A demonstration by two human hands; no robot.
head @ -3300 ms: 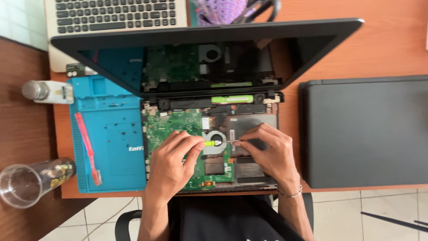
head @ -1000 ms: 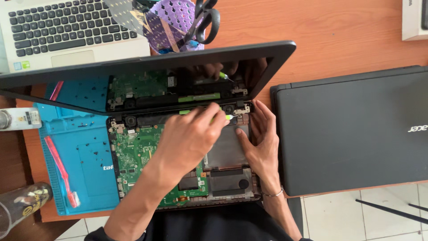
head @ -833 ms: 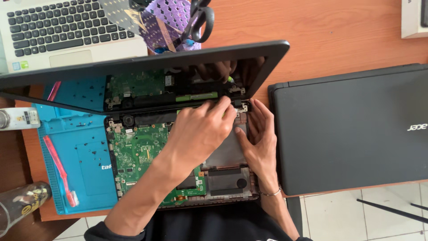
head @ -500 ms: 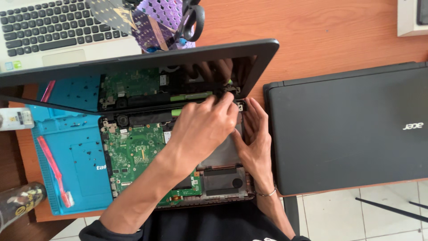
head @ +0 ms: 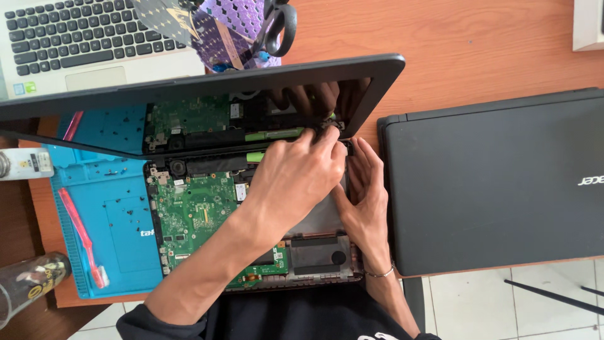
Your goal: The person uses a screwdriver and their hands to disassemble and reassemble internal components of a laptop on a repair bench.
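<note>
Both hands work at the opened laptop's (head: pixel 207 214) right hinge: left hand (head: pixel 296 182) pinches something small there, unclear what; right hand (head: pixel 365 201) rests flat, released.

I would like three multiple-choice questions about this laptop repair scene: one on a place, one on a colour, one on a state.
1. Where do both hands work?
A. on the silver laptop's keyboard
B. at the right hinge corner of the opened laptop
C. on the glass jar

2. What colour is the mat under the opened laptop?
A. blue
B. yellow
C. white

3. In what state is the black laptop at the right?
A. lid open
B. lid shut
C. stripped of its cover

Answers:
1 B: the left hand and right hand meet by the hinge of the opened laptop.
2 A: the mat is blue.
3 B: the black laptop lies flat with its lid shut.
</note>
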